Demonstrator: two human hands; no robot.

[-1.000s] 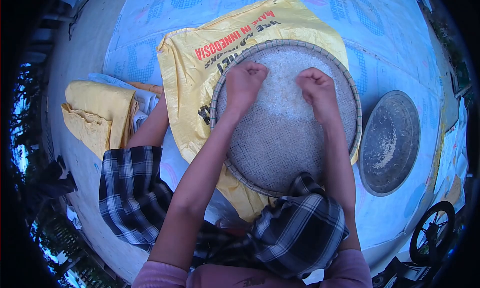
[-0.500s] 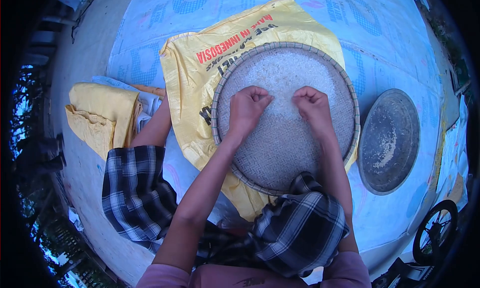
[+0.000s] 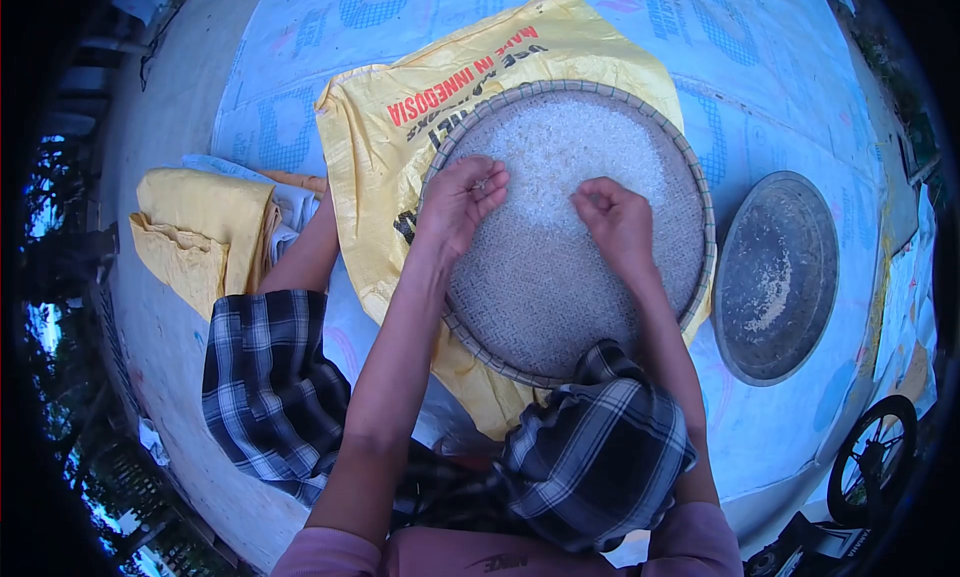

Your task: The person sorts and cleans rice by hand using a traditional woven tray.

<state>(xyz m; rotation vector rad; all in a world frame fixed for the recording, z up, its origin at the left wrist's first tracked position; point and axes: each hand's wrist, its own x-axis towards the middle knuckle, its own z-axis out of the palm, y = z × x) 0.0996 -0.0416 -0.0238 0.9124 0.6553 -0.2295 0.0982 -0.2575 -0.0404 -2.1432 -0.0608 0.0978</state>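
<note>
White rice grains [image 3: 575, 152] lie heaped in the far half of a round woven bamboo tray [image 3: 560, 307], whose near half shows bare weave. On the rice at the tray's left side, the left hand [image 3: 460, 199] is turned palm up, its fingers loosely curled around a few grains. The right hand [image 3: 617, 222] rests near the tray's middle at the edge of the heap, fingers bent inward in a loose pinch; whether it holds any grains cannot be told. Under the tray lies a yellow woven plastic sack with red and black print [image 3: 400, 117], itself on a pale blue printed tarp [image 3: 760, 67]. Just right of the tray sits a round dark metal pan [image 3: 780, 277] with a little rice in it. Left of the tray, beyond the sack, is a folded yellow cloth [image 3: 195, 222].
</note>
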